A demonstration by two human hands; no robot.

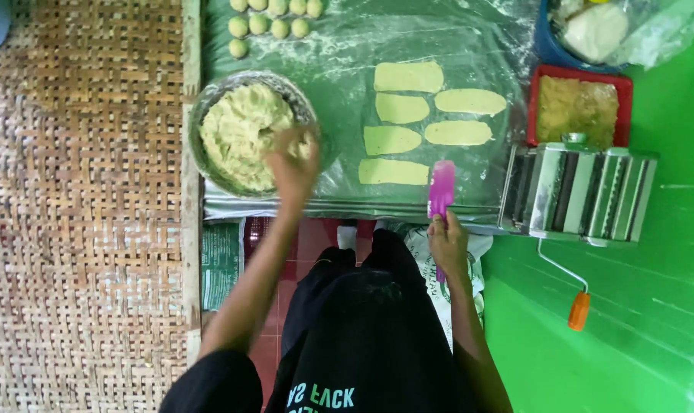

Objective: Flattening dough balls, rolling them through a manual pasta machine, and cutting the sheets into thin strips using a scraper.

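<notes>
My left hand (292, 164) reaches into a metal bowl (202, 107) filled with pale yellow dough (240, 130), its fingers closed in the dough at the bowl's right side. A pink plastic scraper (441, 187) is gripped by my right hand (448, 241), its blade pointing away from me over the near edge of the work surface. Several flat dough strips (408, 76) lie on the floured plastic sheet (347, 46) just beyond the scraper.
Small dough balls (259, 24) sit at the far left of the sheet. A metal pasta roller (576, 191) with an orange-handled crank (579, 310) stands at right. A red tray of filling (576, 107) and a blue bowl (550, 50) lie beyond. Woven mat (79, 206) at left.
</notes>
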